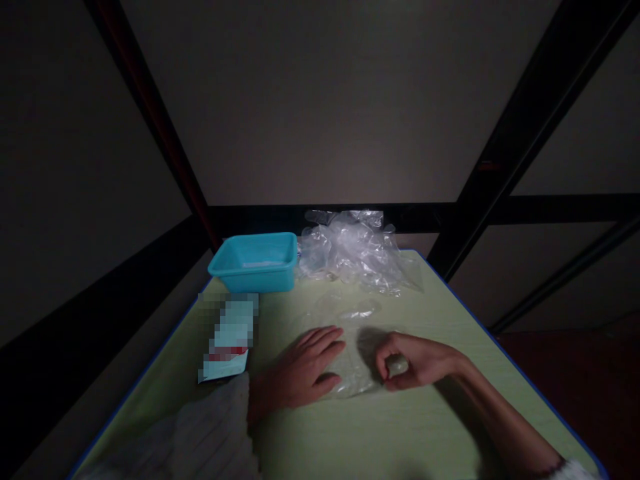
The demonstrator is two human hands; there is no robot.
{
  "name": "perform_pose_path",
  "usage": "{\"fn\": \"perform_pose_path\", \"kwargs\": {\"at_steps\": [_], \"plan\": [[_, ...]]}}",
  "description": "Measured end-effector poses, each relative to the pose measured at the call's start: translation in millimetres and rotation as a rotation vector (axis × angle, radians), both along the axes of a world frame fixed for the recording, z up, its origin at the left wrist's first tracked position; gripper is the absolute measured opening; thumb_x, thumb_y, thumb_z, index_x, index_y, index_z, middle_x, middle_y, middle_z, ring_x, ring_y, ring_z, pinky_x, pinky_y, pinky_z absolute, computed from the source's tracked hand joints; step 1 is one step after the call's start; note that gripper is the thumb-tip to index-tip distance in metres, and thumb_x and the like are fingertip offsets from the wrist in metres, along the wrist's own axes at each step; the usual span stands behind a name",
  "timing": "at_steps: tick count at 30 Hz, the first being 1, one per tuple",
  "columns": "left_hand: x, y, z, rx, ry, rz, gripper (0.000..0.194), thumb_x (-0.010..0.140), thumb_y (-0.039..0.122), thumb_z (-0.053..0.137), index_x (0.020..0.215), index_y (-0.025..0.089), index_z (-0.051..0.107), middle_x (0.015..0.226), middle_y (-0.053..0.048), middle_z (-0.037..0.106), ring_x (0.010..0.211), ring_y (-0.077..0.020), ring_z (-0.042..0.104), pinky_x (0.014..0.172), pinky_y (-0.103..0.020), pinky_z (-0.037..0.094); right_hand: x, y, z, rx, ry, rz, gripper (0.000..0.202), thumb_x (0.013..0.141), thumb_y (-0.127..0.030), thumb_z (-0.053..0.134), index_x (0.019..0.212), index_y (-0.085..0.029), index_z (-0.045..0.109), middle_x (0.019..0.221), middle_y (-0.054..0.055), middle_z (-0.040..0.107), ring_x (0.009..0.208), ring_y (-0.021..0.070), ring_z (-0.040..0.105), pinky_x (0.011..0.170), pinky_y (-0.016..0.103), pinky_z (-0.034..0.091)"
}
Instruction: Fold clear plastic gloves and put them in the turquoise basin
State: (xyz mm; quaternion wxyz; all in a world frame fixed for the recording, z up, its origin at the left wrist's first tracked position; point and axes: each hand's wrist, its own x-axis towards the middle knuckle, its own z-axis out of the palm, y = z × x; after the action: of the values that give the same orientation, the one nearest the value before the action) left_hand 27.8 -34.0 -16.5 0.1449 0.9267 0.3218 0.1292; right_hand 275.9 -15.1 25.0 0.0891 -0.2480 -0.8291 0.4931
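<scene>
A clear, thin plastic piece (355,353) lies flat on the pale green table, with finger-like shapes at its far end. My left hand (313,367) rests palm down on its left side, fingers spread. At its right edge, my right hand (407,360) is curled, with the thumb and index fingertips brought together on the near right corner of the plastic. A heap of crumpled clear plastic (355,250) sits at the table's far edge.
A turquoise plastic basin (257,275) stands at the back left of the table (450,320). In front of it lies a pale, partly pixelated flat object (233,333). Dark beams and a wall rise beyond the table.
</scene>
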Motion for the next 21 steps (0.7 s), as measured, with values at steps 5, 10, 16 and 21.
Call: {"fn": "perform_pose_path", "kwargs": {"at_steps": [5, 10, 16, 21], "plan": [[0, 0, -2.0, 0.006, -0.010, 0.003, 0.049, 0.082, 0.025, 0.057, 0.129, 0.017, 0.044, 0.141, -0.012, 0.039, 0.130, -0.0250, 0.033, 0.107, -0.042, 0.029, 7, -10, 8.3, -0.437, -0.098, 0.121, 0.020, 0.077, -0.037, 0.063, 0.075, -0.017, 0.057, 0.053, -0.004, 0.054, 0.049, 0.0102, 0.055, 0.052, 0.023, 0.044], [2, 2, -1.6, 0.037, -0.059, 0.023, 0.045, 0.079, 0.022, 0.058, 0.123, 0.016, 0.049, 0.137, -0.012, 0.044, 0.127, -0.0254, 0.037, 0.106, -0.042, 0.032, 0, -4, -4.0, -0.399, 0.163, -0.001, 0.035, 0.080, -0.049, 0.059, 0.085, -0.014, 0.057, 0.064, 0.002, 0.063, 0.054, 0.0119, 0.060, 0.052, 0.025, 0.048], [7, 2, -10.3, 0.081, -0.116, 0.160, 0.044, 0.084, 0.017, 0.047, 0.128, 0.014, 0.044, 0.138, -0.013, 0.043, 0.128, -0.0240, 0.036, 0.107, -0.043, 0.033, -33, -1, -24.4, 0.345, 0.280, -0.518, 0.032, 0.092, -0.034, 0.043, 0.115, -0.016, 0.054, 0.115, 0.013, 0.061, 0.108, 0.0225, 0.056, 0.094, 0.043, 0.043], [10, 1, -22.9, 0.102, -0.020, 0.134, 0.063, 0.085, 0.029, 0.050, 0.140, 0.012, 0.024, 0.147, -0.017, 0.027, 0.136, -0.0263, 0.022, 0.109, -0.046, 0.027, -51, -8, -44.8, 0.596, -0.059, -0.356, 0.056, 0.091, -0.032, 0.043, 0.139, -0.007, 0.030, 0.143, 0.020, 0.033, 0.132, 0.0258, 0.031, 0.108, 0.045, 0.029]]}}
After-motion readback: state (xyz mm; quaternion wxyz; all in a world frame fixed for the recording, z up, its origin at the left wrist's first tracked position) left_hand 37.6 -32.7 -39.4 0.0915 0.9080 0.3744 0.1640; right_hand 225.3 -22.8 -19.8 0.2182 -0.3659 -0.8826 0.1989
